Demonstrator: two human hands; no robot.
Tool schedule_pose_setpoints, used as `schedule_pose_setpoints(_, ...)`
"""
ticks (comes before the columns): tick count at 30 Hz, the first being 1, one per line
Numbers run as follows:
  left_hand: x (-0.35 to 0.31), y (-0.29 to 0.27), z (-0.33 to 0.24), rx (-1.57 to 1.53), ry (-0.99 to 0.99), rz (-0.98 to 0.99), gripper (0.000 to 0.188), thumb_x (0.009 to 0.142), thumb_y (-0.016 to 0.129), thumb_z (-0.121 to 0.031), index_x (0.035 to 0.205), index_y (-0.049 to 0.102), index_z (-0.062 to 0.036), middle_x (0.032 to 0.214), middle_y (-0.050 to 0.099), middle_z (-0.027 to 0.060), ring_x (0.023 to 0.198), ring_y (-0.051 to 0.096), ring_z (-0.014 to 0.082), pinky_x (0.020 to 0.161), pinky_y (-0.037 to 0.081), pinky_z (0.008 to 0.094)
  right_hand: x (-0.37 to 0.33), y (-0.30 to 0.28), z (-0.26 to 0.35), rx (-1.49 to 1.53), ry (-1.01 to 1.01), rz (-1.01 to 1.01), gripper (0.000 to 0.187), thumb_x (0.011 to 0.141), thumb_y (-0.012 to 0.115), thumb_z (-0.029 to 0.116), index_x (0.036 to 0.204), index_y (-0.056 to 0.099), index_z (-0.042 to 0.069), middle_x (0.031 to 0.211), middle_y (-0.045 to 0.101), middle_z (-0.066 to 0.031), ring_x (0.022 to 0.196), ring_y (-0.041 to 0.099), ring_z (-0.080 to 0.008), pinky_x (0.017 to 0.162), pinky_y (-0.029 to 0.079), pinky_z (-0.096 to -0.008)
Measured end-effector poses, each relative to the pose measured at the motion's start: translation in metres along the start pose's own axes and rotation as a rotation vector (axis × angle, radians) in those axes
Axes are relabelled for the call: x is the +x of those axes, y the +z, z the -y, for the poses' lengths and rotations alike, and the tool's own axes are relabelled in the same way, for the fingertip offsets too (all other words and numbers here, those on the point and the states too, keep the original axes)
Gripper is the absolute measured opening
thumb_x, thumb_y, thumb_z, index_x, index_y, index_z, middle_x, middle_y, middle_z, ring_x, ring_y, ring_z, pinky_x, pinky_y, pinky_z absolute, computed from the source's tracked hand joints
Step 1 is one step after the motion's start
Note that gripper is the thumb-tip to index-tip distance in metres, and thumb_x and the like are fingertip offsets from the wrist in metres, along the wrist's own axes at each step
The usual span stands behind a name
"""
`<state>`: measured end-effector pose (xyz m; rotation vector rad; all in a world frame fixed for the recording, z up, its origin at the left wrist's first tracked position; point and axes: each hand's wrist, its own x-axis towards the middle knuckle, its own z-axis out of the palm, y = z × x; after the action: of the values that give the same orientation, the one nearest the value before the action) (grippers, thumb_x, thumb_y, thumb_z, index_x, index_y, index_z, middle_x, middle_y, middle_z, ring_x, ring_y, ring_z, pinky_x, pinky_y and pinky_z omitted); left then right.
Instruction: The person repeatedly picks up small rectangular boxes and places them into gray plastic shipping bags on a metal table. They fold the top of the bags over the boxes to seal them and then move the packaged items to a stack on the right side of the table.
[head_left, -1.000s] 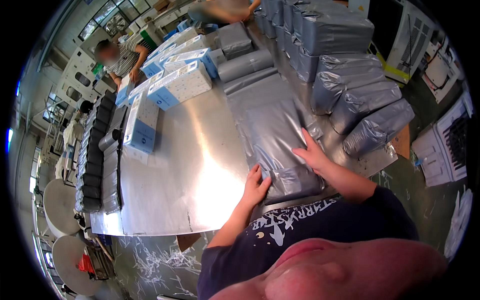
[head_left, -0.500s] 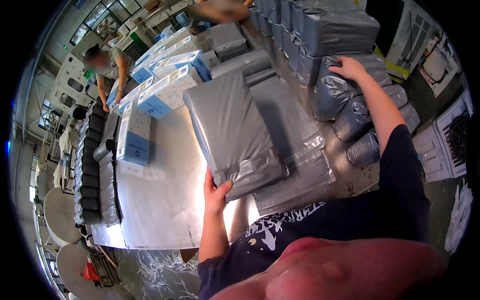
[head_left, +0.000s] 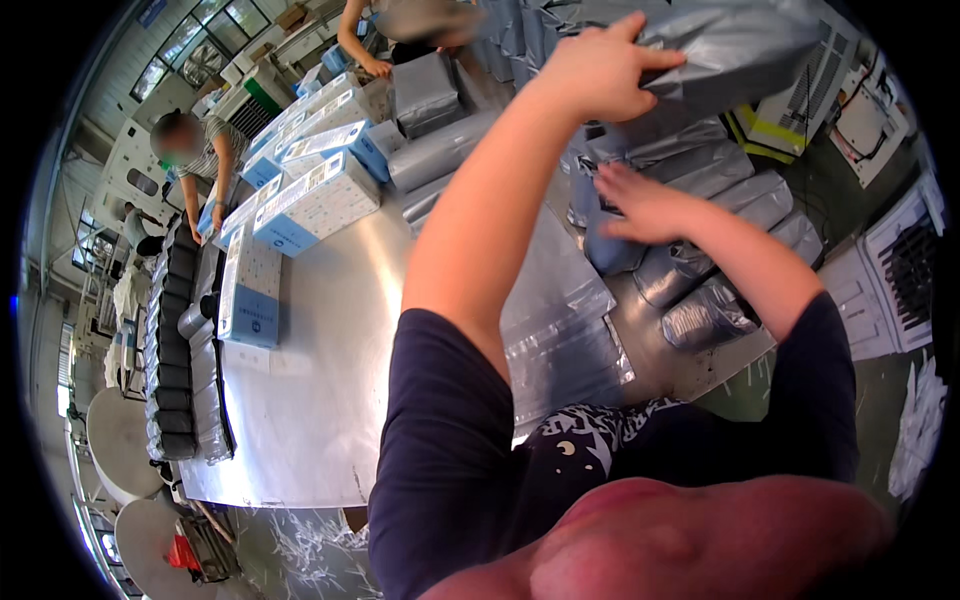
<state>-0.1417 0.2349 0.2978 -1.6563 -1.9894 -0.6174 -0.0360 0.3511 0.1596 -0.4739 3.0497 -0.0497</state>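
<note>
My left hand (head_left: 608,76) reaches far across to the stack at the upper right. Its fingers are spread against the near end of a grey plastic-wrapped package (head_left: 745,65). Lower down, my right hand (head_left: 648,205) is stretched out, fingers extended and slightly blurred, holding nothing. It hovers over or touches the grey wrapped packages beneath; I cannot tell which. Flat grey plastic bags (head_left: 560,320) lie on the metal table in front of me, partly behind my left arm.
Blue and white boxes (head_left: 318,205) stand on the metal table (head_left: 310,400). Grey wrapped packages (head_left: 170,360) line its left edge. Co-workers (head_left: 205,150) stand across the table. A grey package (head_left: 428,95) sits near the far one. Paper shreds (head_left: 310,550) litter the floor.
My left hand has moved from the table's front to the upper-right stack. The package it held has left the table's middle. My right hand has come off the stacked package, lower and nearer.
</note>
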Motion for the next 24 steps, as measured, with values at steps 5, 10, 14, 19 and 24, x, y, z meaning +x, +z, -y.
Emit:
schedule_pose_setpoints(5,-0.042,0.049,0.024,0.284,-0.144,0.055,0.067,0.07,0.072,-0.029,0.132,0.045,-0.0328,0.144,0.033,0.0094,0.133,0.027,0.0333,0.098,0.023,0.0646,-0.068,-0.085,0.038,0.346,-0.123,0.056,0.049,0.076,0.067,0.032,0.116,0.057,0.005,0.127,0.051,-0.0167,0.122,0.044,-0.0338,0.103,0.035,-0.0396)
schedule_pose_setpoints(10,-0.143,0.001,0.041,0.26,-0.278,-0.01,0.067,0.071,0.072,-0.03,0.133,0.045,-0.0254,0.145,0.029,0.0116,0.135,0.023,0.0338,0.103,0.021,0.0587,-0.062,-0.046,-0.061,0.004,0.288,-0.423,0.048,0.078,0.063,0.02,0.121,0.052,0.004,0.13,0.048,-0.0166,0.125,0.04,-0.0349,0.105,0.033,-0.0398)
schedule_pose_setpoints(14,-0.301,-0.055,0.124,0.414,-0.715,0.051,0.067,0.07,0.074,-0.031,0.13,0.047,-0.0205,0.142,0.035,0.0137,0.131,0.029,0.035,0.1,0.029,0.055,-0.068,-0.042,-0.026,-0.103,0.263,-0.259,0.043,0.078,0.063,0.018,0.118,0.054,0.004,0.123,0.053,-0.0176,0.117,0.047,-0.0337,0.101,0.036,-0.039)
schedule_pose_setpoints(19,-0.481,-0.177,0.175,0.918,-1.239,0.278,0.083,0.069,0.074,-0.028,0.139,0.032,-0.0169,0.146,0.028,0.013,0.135,0.024,0.0334,0.1,0.024,0.0623,-0.051,-0.048,0.128,0.5,-0.088,-0.184,0.03,0.078,0.064,0.018,0.106,0.062,0.006,0.108,0.062,-0.0108,0.1,0.057,-0.0293,0.086,0.046,-0.0379)
schedule_pose_setpoints(24,-0.585,-0.239,0.233,1.112,-1.461,0.263,0.083,0.072,0.072,-0.026,0.141,0.027,-0.0162,0.149,0.024,0.007,0.136,0.023,0.0298,0.102,0.024,0.0596,0.022,0.049,0.206,0.021,-0.31,0.06,0.051,0.081,0.062,0.037,0.126,0.05,0.016,0.135,0.042,-0.0099,0.128,0.035,-0.0281,0.103,0.03,-0.0459)
